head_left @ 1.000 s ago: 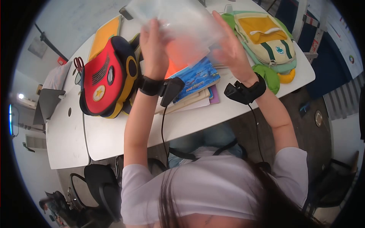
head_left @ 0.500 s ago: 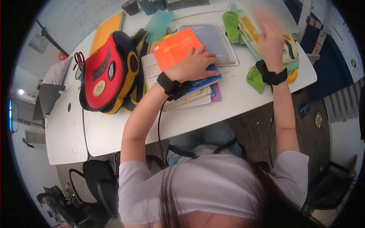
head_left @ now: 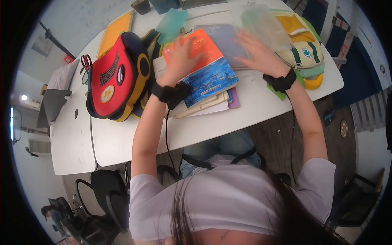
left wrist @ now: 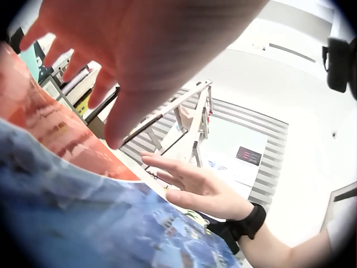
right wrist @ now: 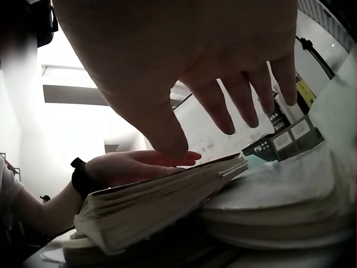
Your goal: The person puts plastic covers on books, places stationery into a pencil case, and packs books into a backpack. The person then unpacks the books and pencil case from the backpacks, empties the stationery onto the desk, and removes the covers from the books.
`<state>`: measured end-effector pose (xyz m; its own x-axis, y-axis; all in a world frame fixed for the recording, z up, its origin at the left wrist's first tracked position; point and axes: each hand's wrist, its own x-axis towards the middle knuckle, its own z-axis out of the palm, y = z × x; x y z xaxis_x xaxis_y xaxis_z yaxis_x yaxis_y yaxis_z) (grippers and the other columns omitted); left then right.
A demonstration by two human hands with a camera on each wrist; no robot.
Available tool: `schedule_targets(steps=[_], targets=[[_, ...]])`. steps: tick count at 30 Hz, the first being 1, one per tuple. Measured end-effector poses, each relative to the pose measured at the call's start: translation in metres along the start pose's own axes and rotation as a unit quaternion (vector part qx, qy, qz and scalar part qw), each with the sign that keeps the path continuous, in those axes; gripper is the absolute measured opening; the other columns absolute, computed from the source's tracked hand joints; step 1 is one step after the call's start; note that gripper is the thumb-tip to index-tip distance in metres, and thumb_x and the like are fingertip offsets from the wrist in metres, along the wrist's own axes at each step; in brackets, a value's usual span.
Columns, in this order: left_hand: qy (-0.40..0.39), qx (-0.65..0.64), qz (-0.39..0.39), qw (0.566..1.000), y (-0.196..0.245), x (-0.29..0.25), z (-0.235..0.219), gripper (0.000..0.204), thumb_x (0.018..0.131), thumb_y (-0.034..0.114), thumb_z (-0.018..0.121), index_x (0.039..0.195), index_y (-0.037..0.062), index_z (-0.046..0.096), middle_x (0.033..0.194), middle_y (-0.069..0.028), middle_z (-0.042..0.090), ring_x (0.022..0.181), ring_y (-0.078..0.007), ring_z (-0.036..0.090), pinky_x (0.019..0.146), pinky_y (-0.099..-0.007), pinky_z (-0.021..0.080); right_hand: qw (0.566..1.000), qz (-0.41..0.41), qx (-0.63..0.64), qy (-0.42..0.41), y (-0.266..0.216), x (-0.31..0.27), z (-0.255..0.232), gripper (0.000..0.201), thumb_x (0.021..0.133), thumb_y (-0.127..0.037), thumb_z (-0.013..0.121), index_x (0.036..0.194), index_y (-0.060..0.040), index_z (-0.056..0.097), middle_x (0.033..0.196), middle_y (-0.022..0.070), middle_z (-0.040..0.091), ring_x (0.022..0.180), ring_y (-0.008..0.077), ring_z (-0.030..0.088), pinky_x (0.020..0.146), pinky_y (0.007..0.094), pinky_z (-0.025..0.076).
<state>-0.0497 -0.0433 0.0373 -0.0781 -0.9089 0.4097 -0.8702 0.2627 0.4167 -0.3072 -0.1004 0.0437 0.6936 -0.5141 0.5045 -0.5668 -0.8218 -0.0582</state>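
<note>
An orange and blue paperback lies on top of a stack of books. My left hand hovers over its upper left part with fingers spread, blurred in the head view. In the left wrist view the book's glossy cover spreads below that hand. My right hand, fingers apart and holding nothing, is over the right edge of a grey-covered book. The right wrist view shows it above the page edges of the stacked books. A translucent plastic sleeve lies across the green and cream backpack.
A red and navy backpack stands left of the stack, with a yellow folder behind it. The cream backpack sits at the right. A teal sheet and dark containers are at the back.
Both hands held the plastic sleeve; the right hand carried it right and let it go on the cream backpack, then came back left. The left hand lifted off the paperback and shifted left.
</note>
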Motion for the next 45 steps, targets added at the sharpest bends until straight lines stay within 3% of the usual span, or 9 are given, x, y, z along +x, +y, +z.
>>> schedule_targets(steps=[8, 10, 14, 24, 26, 31, 35, 38, 45], targets=[[0.042, -0.089, -0.113, 0.989, -0.038, -0.016, -0.026, 0.092, 0.068, 0.018, 0.071, 0.137, 0.0071, 0.012, 0.134, -0.0300, 0.019, 0.117, -0.0378, 0.039, 0.096, -0.0400, 0.036, 0.940, 0.136, 0.303, -0.082, -0.040, 0.013, 0.015, 0.045, 0.080, -0.039, 0.056, 0.096, 0.0032, 0.060, 0.082, 0.0162, 0.062, 0.074, 0.0302, 0.059, 0.068, 0.0345, 0.046], [0.082, -0.360, -0.247, 0.896, -0.028, -0.015, -0.032, 0.090, 0.069, 0.014, 0.071, 0.137, 0.0052, 0.012, 0.129, -0.0282, 0.030, 0.108, -0.0311, 0.049, 0.092, -0.0348, 0.040, 0.936, 0.132, 0.300, -0.127, -0.042, 0.018, 0.007, 0.045, 0.079, -0.038, 0.058, 0.101, 0.0020, 0.059, 0.086, 0.0168, 0.063, 0.077, 0.0279, 0.059, 0.070, 0.0327, 0.046], [0.047, -0.539, -0.156, 0.826, -0.016, -0.005, -0.039, 0.064, 0.081, 0.008, 0.060, 0.132, 0.0006, 0.022, 0.111, -0.0169, 0.054, 0.102, -0.0201, 0.053, 0.082, -0.0288, 0.046, 0.898, 0.165, 0.385, -0.138, -0.037, 0.015, 0.012, 0.046, 0.079, -0.035, 0.060, 0.107, 0.0011, 0.056, 0.092, 0.0158, 0.062, 0.078, 0.0228, 0.060, 0.070, 0.0308, 0.046], [0.081, -0.564, -0.001, 0.822, 0.021, 0.059, -0.032, 0.052, 0.087, 0.026, 0.053, 0.127, -0.0017, 0.036, 0.109, -0.0131, 0.056, 0.096, -0.0175, 0.056, 0.078, -0.0259, 0.046, 0.689, 0.297, 0.614, 0.244, 0.003, 0.018, -0.051, 0.035, 0.084, -0.026, 0.059, 0.108, -0.0004, 0.053, 0.102, 0.0048, 0.059, 0.090, 0.0116, 0.054, 0.077, 0.0252, 0.044], [-0.009, -0.159, -0.082, 0.984, -0.018, 0.062, -0.006, 0.062, 0.082, 0.038, 0.057, 0.125, -0.0044, 0.039, 0.106, -0.0148, 0.057, 0.089, -0.0190, 0.058, 0.071, -0.0257, 0.048, 0.698, 0.361, 0.540, 0.302, 0.044, 0.010, -0.055, 0.032, 0.085, -0.022, 0.057, 0.106, 0.0017, 0.053, 0.102, 0.0063, 0.059, 0.088, 0.0119, 0.055, 0.076, 0.0256, 0.044], [-0.128, -0.083, -0.154, 0.976, -0.040, 0.055, 0.029, 0.076, 0.072, 0.043, 0.066, 0.121, -0.0095, 0.042, 0.098, -0.0181, 0.060, 0.078, -0.0199, 0.060, 0.065, -0.0267, 0.048, 0.776, 0.387, 0.395, 0.303, 0.174, -0.026, -0.020, 0.036, 0.080, -0.019, 0.060, 0.106, 0.0042, 0.052, 0.101, 0.0122, 0.059, 0.089, 0.0176, 0.056, 0.079, 0.0298, 0.044], [-0.089, -0.048, -0.149, 0.984, -0.030, 0.058, 0.039, 0.061, 0.067, 0.042, 0.066, 0.098, -0.0090, 0.056, 0.086, -0.0205, 0.062, 0.078, -0.0294, 0.061, 0.071, -0.0343, 0.047, 0.918, 0.315, 0.095, 0.222, 0.182, -0.034, -0.016, 0.041, 0.074, -0.021, 0.064, 0.106, 0.0013, 0.054, 0.104, 0.0209, 0.056, 0.099, 0.0303, 0.053, 0.088, 0.0360, 0.039], [-0.203, -0.063, -0.158, 0.964, -0.027, 0.068, 0.033, 0.059, 0.069, 0.037, 0.069, 0.099, -0.0120, 0.055, 0.082, -0.0170, 0.061, 0.069, -0.0189, 0.059, 0.061, -0.0276, 0.047, 0.906, 0.319, -0.090, 0.263, 0.165, -0.027, -0.004, 0.038, 0.075, -0.024, 0.062, 0.105, -0.0010, 0.056, 0.112, 0.0217, 0.052, 0.106, 0.0338, 0.048, 0.092, 0.0379, 0.036], [-0.059, -0.261, -0.204, 0.942, -0.020, 0.060, 0.039, 0.053, 0.073, 0.032, 0.063, 0.105, -0.0078, 0.047, 0.091, -0.0180, 0.060, 0.072, -0.0229, 0.059, 0.064, -0.0317, 0.047, 0.958, 0.167, 0.159, 0.173, 0.060, 0.007, -0.013, 0.041, 0.078, -0.026, 0.060, 0.109, -0.0001, 0.055, 0.116, 0.0190, 0.051, 0.110, 0.0278, 0.047, 0.093, 0.0349, 0.036]])
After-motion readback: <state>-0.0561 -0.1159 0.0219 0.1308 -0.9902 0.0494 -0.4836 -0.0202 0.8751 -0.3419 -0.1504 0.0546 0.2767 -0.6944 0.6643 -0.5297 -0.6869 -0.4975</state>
